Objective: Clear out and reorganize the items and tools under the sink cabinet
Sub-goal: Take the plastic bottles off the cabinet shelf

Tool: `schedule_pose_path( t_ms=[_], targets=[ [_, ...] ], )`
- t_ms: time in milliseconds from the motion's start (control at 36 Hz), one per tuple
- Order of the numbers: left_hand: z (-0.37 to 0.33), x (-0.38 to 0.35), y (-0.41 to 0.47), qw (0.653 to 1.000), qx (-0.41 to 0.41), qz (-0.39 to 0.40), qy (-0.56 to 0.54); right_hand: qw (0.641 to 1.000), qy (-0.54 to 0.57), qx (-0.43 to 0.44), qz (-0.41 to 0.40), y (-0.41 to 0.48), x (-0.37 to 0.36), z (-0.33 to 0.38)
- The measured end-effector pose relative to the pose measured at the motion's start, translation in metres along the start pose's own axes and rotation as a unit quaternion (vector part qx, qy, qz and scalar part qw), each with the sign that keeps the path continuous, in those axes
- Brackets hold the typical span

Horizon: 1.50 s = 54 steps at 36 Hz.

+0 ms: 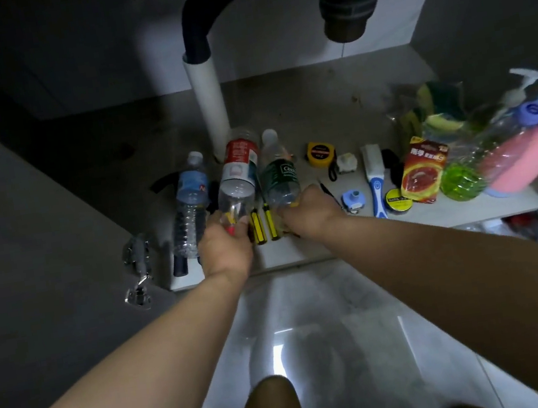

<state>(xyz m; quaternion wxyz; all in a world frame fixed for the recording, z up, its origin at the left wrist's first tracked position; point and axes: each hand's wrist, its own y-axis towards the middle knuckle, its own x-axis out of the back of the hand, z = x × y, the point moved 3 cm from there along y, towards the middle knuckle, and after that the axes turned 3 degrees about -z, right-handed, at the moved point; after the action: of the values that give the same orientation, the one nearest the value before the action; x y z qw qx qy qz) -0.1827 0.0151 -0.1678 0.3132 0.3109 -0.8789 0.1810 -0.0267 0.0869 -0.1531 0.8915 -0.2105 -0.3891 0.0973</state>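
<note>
Three plastic bottles lie on the cabinet floor (299, 106). My left hand (225, 244) grips the base of the red-labelled bottle (238, 170). My right hand (310, 212) grips the base of the green-labelled bottle (280, 174). A blue-labelled bottle (191, 201) lies to the left of them, untouched. Between my hands lie two yellow-handled screwdrivers (263, 222).
A white drain pipe (210, 104) stands just behind the bottles. To the right lie a yellow tape measure (321, 153), a white and blue brush (375, 178), a battery pack (422, 172), a green-liquid bottle (464, 176), a pink bottle (523, 157) and sponges (433, 104). The open cabinet door (26, 255) is at left.
</note>
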Motion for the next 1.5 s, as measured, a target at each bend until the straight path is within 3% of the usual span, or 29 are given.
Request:
schedule_pose_path(
  t_ms=[222,306,417,583,667,778,917,1056,1306,1500],
  targets=[
    [-0.033,-0.010,-0.030,0.985,-0.082,0.119,-0.097,0.978,0.178,0.055,0.095,-0.065,0.097,-0.085],
    [-0.053,-0.025,-0.055,0.965,-0.094,0.210,-0.123,0.982,0.148,0.021,0.114,-0.099,0.128,-0.142],
    [-0.069,-0.037,-0.094,0.914,-0.033,0.365,-0.176,0.980,0.086,-0.041,0.175,-0.137,0.143,-0.218],
    [-0.070,-0.047,-0.111,0.877,-0.034,0.464,-0.118,0.960,0.061,-0.158,0.222,-0.156,0.126,-0.297],
    [-0.067,-0.053,-0.113,0.867,-0.009,0.483,-0.124,0.965,0.024,-0.168,0.198,-0.149,0.110,-0.311],
    [-0.062,-0.064,-0.114,0.861,0.014,0.496,-0.110,0.984,-0.046,-0.100,0.140,-0.131,0.092,-0.312],
    [-0.052,-0.073,-0.105,0.859,0.028,0.503,-0.091,0.995,-0.023,-0.037,0.090,-0.116,0.081,-0.315],
    [-0.051,-0.081,-0.098,0.863,0.058,0.492,-0.102,0.995,0.031,-0.094,-0.009,-0.131,0.092,-0.335],
    [-0.061,-0.122,-0.124,0.855,0.080,0.501,-0.107,0.970,-0.039,-0.174,-0.166,-0.150,0.150,-0.392],
    [-0.085,-0.145,-0.156,0.834,0.081,0.537,-0.099,0.959,-0.116,-0.183,-0.183,-0.132,0.158,-0.380]
  ],
)
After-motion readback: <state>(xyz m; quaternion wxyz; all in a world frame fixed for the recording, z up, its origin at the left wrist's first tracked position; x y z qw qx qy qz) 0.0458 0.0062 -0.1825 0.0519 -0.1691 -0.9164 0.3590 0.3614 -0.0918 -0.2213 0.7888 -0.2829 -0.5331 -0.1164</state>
